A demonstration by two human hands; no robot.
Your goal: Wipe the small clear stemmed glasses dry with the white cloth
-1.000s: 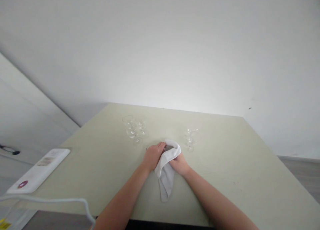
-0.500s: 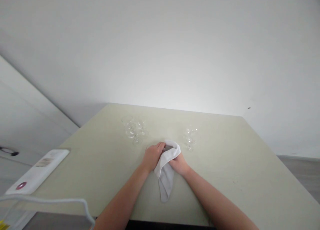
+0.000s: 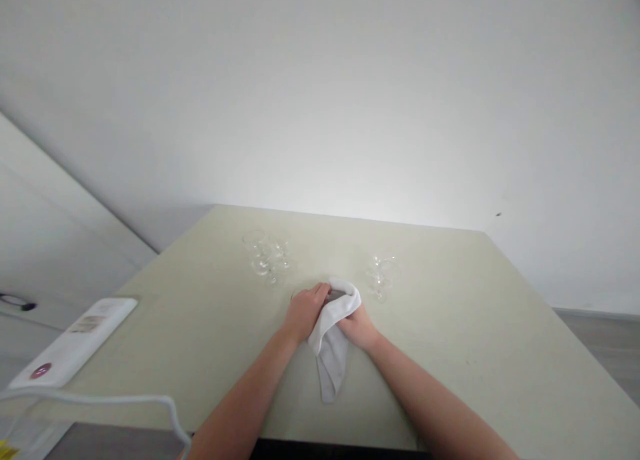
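At the lower centre of the frame, a pale cloth (image 3: 334, 360) drapes over the fingers of the right hand (image 3: 357, 327), which clasps it. The left hand (image 3: 303, 313) curls against the cloth's left edge; its grip is hidden, so one cannot tell what it closes on. Clear glassware (image 3: 261, 267) stands left of centre on the surface (image 3: 465, 307).

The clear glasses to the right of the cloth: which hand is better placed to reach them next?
Probably the right hand: it is nearer to the clear glasses, while the left hand is at the other side of the light grey cloth. However, the cloth partly covers the right hand.
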